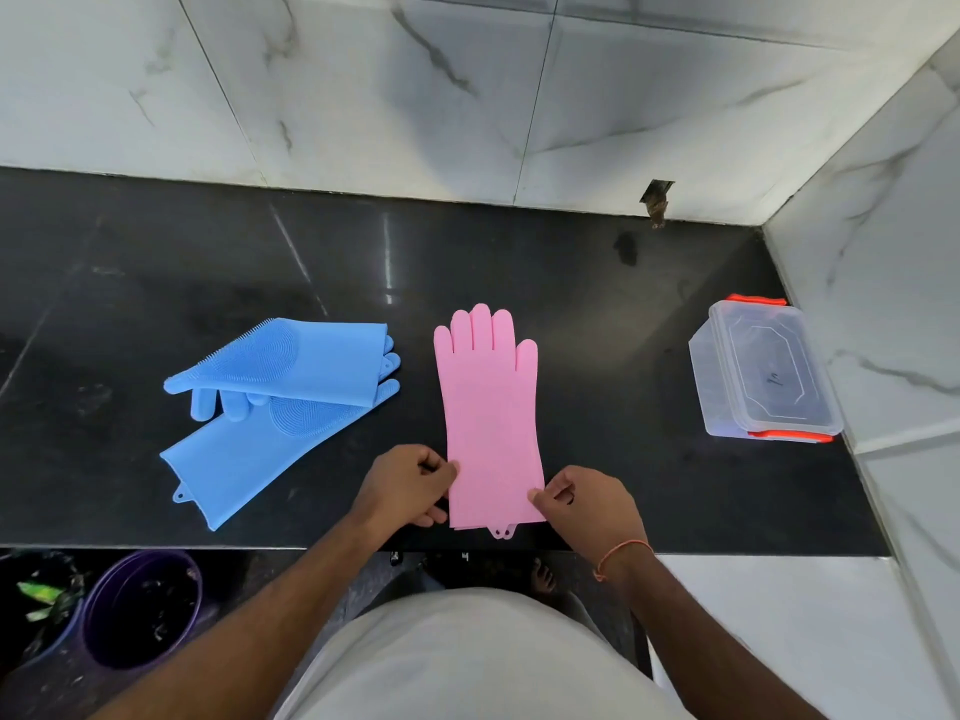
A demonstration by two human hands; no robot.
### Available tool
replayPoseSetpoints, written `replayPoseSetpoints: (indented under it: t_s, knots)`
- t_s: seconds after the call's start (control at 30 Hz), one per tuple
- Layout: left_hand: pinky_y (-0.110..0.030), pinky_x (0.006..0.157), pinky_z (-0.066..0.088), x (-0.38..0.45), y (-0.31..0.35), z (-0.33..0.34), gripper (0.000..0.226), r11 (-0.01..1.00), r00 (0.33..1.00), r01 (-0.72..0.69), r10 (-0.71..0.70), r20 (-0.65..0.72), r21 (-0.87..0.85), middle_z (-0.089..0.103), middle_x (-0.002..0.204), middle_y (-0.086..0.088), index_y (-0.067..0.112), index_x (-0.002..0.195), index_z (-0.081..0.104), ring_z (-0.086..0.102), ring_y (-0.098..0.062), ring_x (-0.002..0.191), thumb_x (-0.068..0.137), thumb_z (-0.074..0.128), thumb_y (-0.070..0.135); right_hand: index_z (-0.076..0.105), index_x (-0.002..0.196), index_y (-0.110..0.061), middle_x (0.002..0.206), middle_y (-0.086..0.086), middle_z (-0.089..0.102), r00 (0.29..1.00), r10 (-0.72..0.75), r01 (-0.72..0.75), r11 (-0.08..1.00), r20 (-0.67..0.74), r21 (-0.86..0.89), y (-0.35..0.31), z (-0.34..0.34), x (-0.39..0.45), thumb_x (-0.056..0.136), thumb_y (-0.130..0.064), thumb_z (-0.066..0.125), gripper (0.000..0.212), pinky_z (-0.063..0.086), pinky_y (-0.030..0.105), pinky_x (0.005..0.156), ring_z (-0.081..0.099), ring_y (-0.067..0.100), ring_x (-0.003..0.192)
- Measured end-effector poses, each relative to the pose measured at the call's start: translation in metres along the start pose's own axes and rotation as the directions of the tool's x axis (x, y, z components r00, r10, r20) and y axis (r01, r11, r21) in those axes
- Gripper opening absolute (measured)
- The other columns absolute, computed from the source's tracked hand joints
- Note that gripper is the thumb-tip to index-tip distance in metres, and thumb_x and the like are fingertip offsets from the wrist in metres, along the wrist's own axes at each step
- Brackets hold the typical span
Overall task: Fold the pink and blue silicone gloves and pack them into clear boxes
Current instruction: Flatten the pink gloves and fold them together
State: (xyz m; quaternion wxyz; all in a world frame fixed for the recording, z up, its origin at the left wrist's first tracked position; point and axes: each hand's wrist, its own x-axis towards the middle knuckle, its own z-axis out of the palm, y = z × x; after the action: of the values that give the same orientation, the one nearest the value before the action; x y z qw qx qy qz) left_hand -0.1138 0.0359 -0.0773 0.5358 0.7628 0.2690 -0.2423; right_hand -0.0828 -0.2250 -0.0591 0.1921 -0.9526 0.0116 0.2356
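Observation:
The pink gloves (488, 407) lie flat and stacked on the black counter (623, 356), fingers pointing away from me. My left hand (405, 485) pinches the left edge of their cuff, and my right hand (587, 504) pinches the right edge. Two blue gloves (280, 402) lie unfolded to the left, one partly across the other, bristled palms up. At the right end, clear boxes (763, 371) with orange clips sit stacked with a lid on.
Marble wall tiles rise behind the counter and along its right side. Below the counter's front edge at the left stands a purple bucket (143, 610). My bare toes (543, 576) show on the floor under the counter edge.

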Motion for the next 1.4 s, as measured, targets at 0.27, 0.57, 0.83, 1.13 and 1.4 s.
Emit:
replayPoseSetpoints:
  t_s: [0.27, 0.57, 0.83, 1.13, 1.4]
  knots:
    - [-0.032, 0.062, 0.068, -0.014, -0.009, 0.002, 0.023, 0.991, 1.0, 0.006, -0.006, -0.001, -0.133, 0.086, 0.087, 0.007, 0.024, 0.095, 0.084, 0.084, -0.022, 0.071, 0.097, 0.082, 0.047, 0.068, 0.084, -0.031, 0.088, -0.012, 0.073, 1.0, -0.013, 0.013, 1.0, -0.009, -0.006, -0.009, 0.0, -0.004, 0.094, -0.053, 0.068, 0.024, 0.056, 0.028, 0.078, 0.066, 0.007, 0.079]
    - [-0.031, 0.063, 0.069, -0.012, -0.012, 0.008, 0.02, 0.996, 0.997, -0.019, 0.012, -0.078, -0.092, 0.085, 0.089, 0.01, 0.03, 0.099, 0.085, 0.084, -0.017, 0.068, 0.094, 0.084, 0.049, 0.066, 0.089, -0.033, 0.087, -0.015, 0.072, 1.0, 0.009, -0.008, 0.999, -0.008, 0.049, -0.007, -0.002, -0.005, 0.094, -0.053, 0.068, 0.021, 0.05, 0.024, 0.072, 0.065, 0.005, 0.077]
    - [-0.023, 0.055, 0.063, -0.013, -0.01, 0.012, 0.024, 0.998, 0.991, -0.06, 0.062, -0.12, 0.022, 0.083, 0.079, 0.013, 0.029, 0.095, 0.082, 0.081, -0.013, 0.062, 0.088, 0.09, 0.05, 0.061, 0.08, -0.032, 0.077, -0.014, 0.069, 0.998, 0.046, -0.04, 0.988, -0.037, 0.152, -0.008, 0.0, -0.006, 0.096, -0.041, 0.068, 0.019, 0.047, 0.02, 0.069, 0.064, 0.005, 0.073]
    - [-0.022, 0.057, 0.062, -0.014, -0.009, 0.015, 0.018, 0.991, 0.987, -0.088, 0.1, -0.126, 0.099, 0.08, 0.074, 0.019, 0.031, 0.091, 0.08, 0.079, -0.01, 0.06, 0.087, 0.092, 0.044, 0.064, 0.081, -0.025, 0.077, -0.008, 0.069, 0.996, 0.09, -0.088, 0.976, -0.003, 0.201, -0.003, 0.0, -0.003, 0.092, -0.031, 0.071, 0.015, 0.042, 0.017, 0.061, 0.063, 0.008, 0.072]
    - [-0.018, 0.06, 0.058, -0.021, -0.007, 0.018, 0.025, 0.979, 0.977, -0.113, 0.14, -0.159, 0.172, 0.079, 0.077, 0.013, 0.033, 0.096, 0.075, 0.077, -0.006, 0.063, 0.087, 0.09, 0.05, 0.06, 0.097, -0.029, 0.087, -0.012, 0.067, 0.998, 0.038, -0.027, 0.97, -0.042, 0.24, 0.001, 0.001, -0.008, 0.093, -0.027, 0.078, 0.019, 0.055, 0.023, 0.078, 0.064, 0.006, 0.076]
